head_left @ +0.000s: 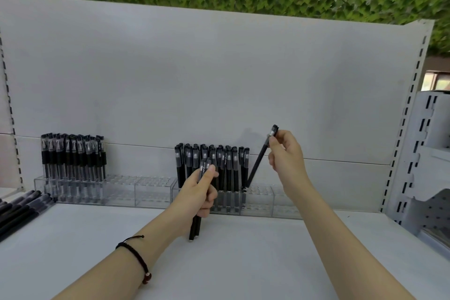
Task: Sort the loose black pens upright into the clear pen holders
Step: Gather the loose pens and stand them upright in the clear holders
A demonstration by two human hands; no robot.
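A black pen (259,161) leans tip-down in the clear holder (258,202) beside upright pens (229,168), a pen bundle (196,228) in front.

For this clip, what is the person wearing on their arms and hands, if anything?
No sleeves or gloves: both forearms are bare. The left wrist carries a thin black cord bracelet with a dark red bead. No ring or watch shows on the left hand or right hand.

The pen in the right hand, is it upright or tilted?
Tilted. The pen leans right from its tip at the clear holder, cap end pinched by the right hand.
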